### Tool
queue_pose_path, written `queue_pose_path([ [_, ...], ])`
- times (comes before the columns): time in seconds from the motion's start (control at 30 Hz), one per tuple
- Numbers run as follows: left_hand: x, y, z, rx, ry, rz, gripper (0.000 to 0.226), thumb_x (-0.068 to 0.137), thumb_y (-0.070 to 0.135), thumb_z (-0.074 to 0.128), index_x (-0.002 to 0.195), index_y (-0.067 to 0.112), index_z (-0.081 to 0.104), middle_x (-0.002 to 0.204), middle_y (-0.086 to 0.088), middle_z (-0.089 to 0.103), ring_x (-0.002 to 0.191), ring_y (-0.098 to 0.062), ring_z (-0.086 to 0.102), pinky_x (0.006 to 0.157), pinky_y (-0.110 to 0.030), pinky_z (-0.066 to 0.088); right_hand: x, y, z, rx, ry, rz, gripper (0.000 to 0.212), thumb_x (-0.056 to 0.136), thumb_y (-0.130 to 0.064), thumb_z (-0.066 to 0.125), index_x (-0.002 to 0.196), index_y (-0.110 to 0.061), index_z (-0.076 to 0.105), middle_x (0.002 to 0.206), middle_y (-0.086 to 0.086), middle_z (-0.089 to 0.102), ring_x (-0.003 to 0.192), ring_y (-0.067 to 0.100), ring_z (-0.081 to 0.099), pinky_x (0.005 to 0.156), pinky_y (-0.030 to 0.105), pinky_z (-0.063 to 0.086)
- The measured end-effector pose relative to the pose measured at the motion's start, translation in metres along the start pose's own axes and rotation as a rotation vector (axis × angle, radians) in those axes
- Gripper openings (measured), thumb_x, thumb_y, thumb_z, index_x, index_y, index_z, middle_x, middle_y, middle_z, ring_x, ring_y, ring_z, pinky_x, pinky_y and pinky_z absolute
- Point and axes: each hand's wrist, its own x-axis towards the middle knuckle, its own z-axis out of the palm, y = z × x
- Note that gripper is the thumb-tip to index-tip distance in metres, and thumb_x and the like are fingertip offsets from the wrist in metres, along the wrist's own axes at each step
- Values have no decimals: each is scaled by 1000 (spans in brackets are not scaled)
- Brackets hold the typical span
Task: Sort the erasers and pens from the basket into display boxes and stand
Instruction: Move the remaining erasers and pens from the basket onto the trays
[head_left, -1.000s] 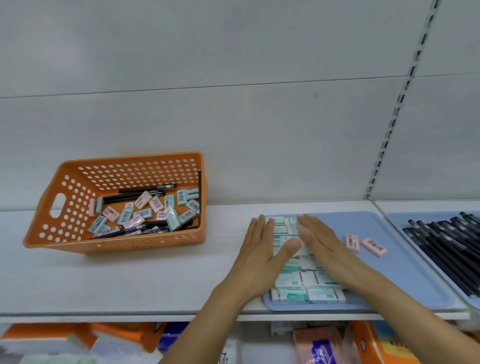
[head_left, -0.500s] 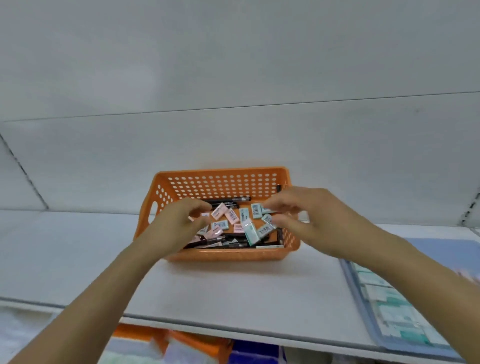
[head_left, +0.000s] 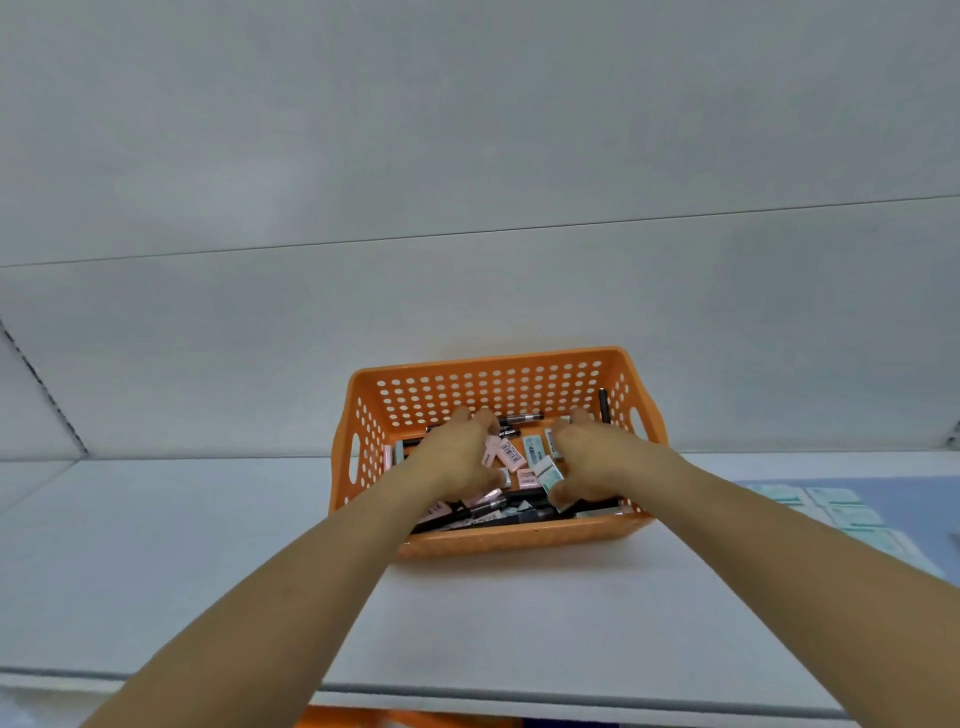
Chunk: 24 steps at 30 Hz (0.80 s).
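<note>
Head view: both hands' grip (head_left: 589, 457) reaches among erasers (head_left: 511, 457) inside basket (head_left: 498, 538).

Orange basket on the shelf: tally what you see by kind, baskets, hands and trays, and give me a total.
Orange perforated plastic basket: 1
Bare hands reaching into it, left hand and right hand: 2
Blue flat tray: 1
Total: 4
The erasers and black pens inside are partly hidden, so not counted.
</note>
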Motion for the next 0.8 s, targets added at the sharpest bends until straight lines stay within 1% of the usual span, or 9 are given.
queue_pose_path([
  [0.13, -1, 4, -1, -51, -1, -8, 46, 84, 25, 73, 117, 20, 41, 116, -5, 57, 96, -22, 59, 80, -38, 56, 1, 1, 0, 91, 3, 40, 74, 72, -37, 81, 131, -19, 42, 131, 4, 47, 112, 22, 52, 95, 36, 48],
  [0.27, -1, 7, 1, -17, -8, 26, 47, 85, 21, 69, 124, 23, 42, 118, -5, 63, 93, -21, 61, 74, -35, 56, 4, -1, 5, -39, 82, 64, 87, 71, -49, 77, 138, -14, 33, 138, 8, 41, 126, 25, 41, 103, 37, 40],
  [0.33, 0, 6, 1, -21, -32, 51, 42, 86, 22, 67, 123, 25, 47, 118, -4, 61, 86, -17, 56, 61, -27, 49, 5, 0, 4, -41, 99, 56, 86, 70, -50, 78, 135, -14, 35, 134, 6, 46, 120, 24, 46, 96, 35, 44],
  [0.4, 1, 4, 1, -98, -76, 40, 36, 87, 21, 68, 118, 27, 49, 117, -2, 59, 80, -14, 56, 52, -21, 42, 5, 3, 1, 14, 82, 34, 82, 69, -47, 81, 130, -16, 36, 123, 2, 55, 108, 20, 55, 85, 32, 50],
  [0.47, 3, 1, 3, -196, -94, 5, 35, 87, 15, 67, 115, 29, 49, 114, -2, 60, 76, -16, 63, 48, -22, 47, 5, 5, -1, 72, 41, 21, 85, 70, -42, 82, 132, -17, 31, 119, 1, 58, 103, 20, 58, 82, 33, 53],
  [0.57, 4, -4, 3, -318, -99, -42, 33, 89, 8, 63, 110, 28, 48, 106, -6, 61, 71, -21, 67, 51, -27, 56, 7, 7, 0, 98, 10, 15, 91, 70, -41, 82, 136, -17, 26, 121, 1, 57, 104, 21, 58, 82, 34, 52],
  [0.63, 4, -7, 1, -354, -94, -61, 32, 90, 6, 62, 109, 26, 48, 102, -5, 63, 76, -24, 68, 58, -36, 61, 8, 7, -1, 123, 22, 7, 91, 69, -39, 83, 136, -17, 25, 124, 0, 54, 108, 21, 57, 87, 36, 53],
  [0.7, 5, -10, -2, -338, -99, -63, 32, 89, 6, 63, 109, 26, 47, 100, -3, 63, 83, -24, 69, 68, -43, 61, 10, 9, -2, 168, 28, -17, 82, 70, -33, 83, 130, -20, 29, 122, -2, 52, 107, 19, 57, 87, 36, 53],
  [0.8, 6, -13, -5, -380, -152, -76, 36, 86, 3, 64, 107, 28, 48, 100, -3, 64, 87, -24, 68, 71, -44, 61, 11, 11, -2, 267, -6, -42, 64, 73, -27, 82, 113, -29, 32, 110, -5, 57, 93, 14, 60, 75, 31, 56],
])
